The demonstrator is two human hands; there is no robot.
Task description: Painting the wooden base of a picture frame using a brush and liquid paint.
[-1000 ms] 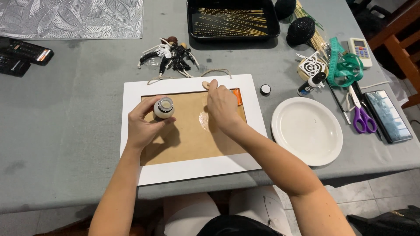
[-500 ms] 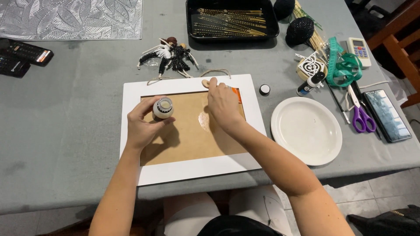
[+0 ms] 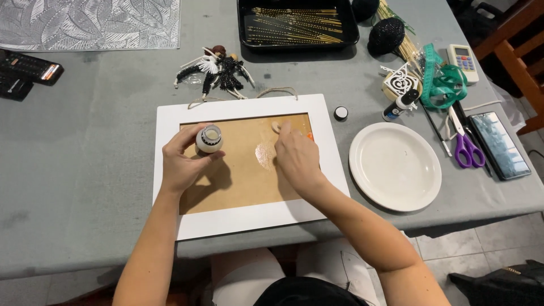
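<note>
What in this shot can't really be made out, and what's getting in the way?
- Head view: the right hand covers whatever its fingertips press on the brown board.
- The small jar in the left hand: contents too small to tell.
- An orange bit peeks from behind the right hand; mostly hidden.
- The black tray and patterned mat are cut off by the top edge.

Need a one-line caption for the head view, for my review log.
Left hand holds a small open bottle over a white-framed brown board; right hand presses fingertips on the board.
</note>
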